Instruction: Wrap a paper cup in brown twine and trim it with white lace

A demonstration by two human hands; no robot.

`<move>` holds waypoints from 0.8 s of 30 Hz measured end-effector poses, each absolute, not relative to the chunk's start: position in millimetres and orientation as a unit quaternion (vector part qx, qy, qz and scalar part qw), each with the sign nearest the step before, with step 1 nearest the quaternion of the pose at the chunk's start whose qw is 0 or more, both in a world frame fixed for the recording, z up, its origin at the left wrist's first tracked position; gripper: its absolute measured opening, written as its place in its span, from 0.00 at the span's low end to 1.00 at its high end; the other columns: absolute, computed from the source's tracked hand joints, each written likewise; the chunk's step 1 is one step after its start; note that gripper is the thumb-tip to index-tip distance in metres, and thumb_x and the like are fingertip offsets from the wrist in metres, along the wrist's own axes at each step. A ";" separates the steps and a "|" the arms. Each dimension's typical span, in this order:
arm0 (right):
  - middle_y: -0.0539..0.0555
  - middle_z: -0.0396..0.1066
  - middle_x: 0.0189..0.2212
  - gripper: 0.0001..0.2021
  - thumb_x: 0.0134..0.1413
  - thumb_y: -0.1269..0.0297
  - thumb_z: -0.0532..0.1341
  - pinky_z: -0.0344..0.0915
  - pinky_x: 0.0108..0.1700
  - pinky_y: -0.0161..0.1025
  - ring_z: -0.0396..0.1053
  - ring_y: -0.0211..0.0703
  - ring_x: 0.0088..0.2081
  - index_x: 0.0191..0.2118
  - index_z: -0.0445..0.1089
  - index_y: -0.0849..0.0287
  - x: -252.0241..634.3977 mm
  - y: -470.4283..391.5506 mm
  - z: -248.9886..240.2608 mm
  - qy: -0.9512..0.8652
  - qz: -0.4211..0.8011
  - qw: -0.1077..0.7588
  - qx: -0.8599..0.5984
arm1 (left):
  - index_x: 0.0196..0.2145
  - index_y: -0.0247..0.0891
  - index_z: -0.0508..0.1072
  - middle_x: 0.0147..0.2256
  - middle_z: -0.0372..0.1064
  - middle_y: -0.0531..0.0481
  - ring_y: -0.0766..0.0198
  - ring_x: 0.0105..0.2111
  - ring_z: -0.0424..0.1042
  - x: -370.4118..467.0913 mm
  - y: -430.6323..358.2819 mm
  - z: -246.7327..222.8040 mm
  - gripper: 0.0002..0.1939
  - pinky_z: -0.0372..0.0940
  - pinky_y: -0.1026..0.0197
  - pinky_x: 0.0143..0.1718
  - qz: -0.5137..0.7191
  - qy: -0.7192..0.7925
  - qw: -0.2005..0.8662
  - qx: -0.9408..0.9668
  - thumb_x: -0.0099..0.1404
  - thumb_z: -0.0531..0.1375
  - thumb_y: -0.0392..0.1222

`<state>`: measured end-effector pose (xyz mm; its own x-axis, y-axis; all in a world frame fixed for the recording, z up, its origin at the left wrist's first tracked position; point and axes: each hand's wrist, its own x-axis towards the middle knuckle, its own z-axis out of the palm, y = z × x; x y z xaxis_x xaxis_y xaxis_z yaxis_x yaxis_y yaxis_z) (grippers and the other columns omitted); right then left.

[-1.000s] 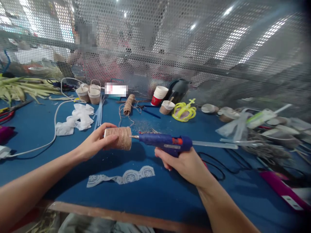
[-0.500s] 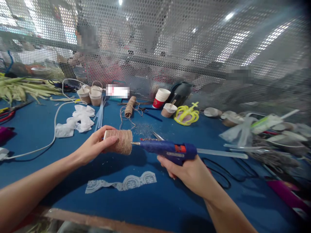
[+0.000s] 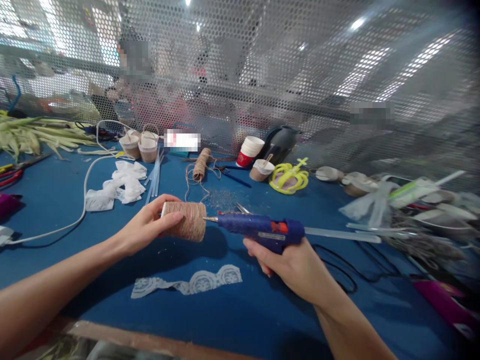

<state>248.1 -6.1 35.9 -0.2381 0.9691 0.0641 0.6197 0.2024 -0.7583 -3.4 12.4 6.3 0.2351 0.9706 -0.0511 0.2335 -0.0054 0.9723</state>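
My left hand (image 3: 152,222) is closed around a twine-wrapped cup (image 3: 189,225), which lies on its side in the air with its white rim toward the palm. In my right hand (image 3: 287,262) is a blue hot glue gun (image 3: 262,229), a clear glue stick (image 3: 343,234) sticking out of its back. The metal nozzle points left and meets the right end of the cup; whether it touches cannot be told. Below both hands, a strip of white lace (image 3: 195,282) lies flat on the blue table (image 3: 157,317).
Behind the hands are a twine spool (image 3: 202,164), scissors (image 3: 243,208), a yellow crown-shaped piece (image 3: 288,178) and stacked paper cups (image 3: 249,151). At left are lace pieces (image 3: 116,187) and a white cord (image 3: 85,192). A perforated metal screen (image 3: 225,65) closes off the back.
Hardly anything differs. The cup has tipped very slightly and the glue gun stays at its right end. The lace strip lies where it was.
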 end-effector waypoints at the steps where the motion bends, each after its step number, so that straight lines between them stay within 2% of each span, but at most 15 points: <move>1: 0.46 0.61 0.10 0.14 0.49 0.56 0.58 0.63 0.18 0.32 0.61 0.35 0.14 0.19 0.62 0.57 248.3 -6.3 35.5 -0.724 0.314 0.279 -0.548 | 0.40 0.38 0.64 0.27 0.60 0.55 0.68 0.23 0.58 -3.6 12.2 6.4 0.20 0.53 0.66 0.22 0.368 0.497 0.501 0.605 0.58 0.55 0.56; 6: 0.45 0.58 0.09 0.16 0.48 0.57 0.59 0.62 0.17 0.31 0.59 0.33 0.13 0.16 0.59 0.56 248.6 -7.5 36.4 -0.725 0.329 0.280 -0.536 | 0.41 0.38 0.64 0.27 0.60 0.55 0.68 0.23 0.58 -5.2 11.7 4.6 0.20 0.53 0.66 0.22 0.374 0.493 0.504 0.602 0.58 0.54 0.55; 13: 0.47 0.62 0.11 0.14 0.51 0.57 0.58 0.64 0.22 0.33 0.62 0.35 0.16 0.19 0.63 0.57 248.9 -8.8 38.6 -0.715 0.308 0.288 -0.557 | 0.41 0.37 0.64 0.29 0.62 0.54 0.68 0.25 0.59 -4.5 10.5 5.1 0.20 0.53 0.67 0.23 0.380 0.484 0.508 0.603 0.57 0.55 0.55; 24: 0.46 0.62 0.10 0.13 0.49 0.57 0.59 0.63 0.18 0.31 0.62 0.34 0.15 0.20 0.64 0.57 251.4 -8.3 35.1 -0.719 0.342 0.281 -0.536 | 0.42 0.39 0.65 0.28 0.62 0.54 0.69 0.23 0.58 -7.0 13.6 -4.5 0.19 0.52 0.68 0.22 0.394 0.465 0.537 0.583 0.59 0.55 0.54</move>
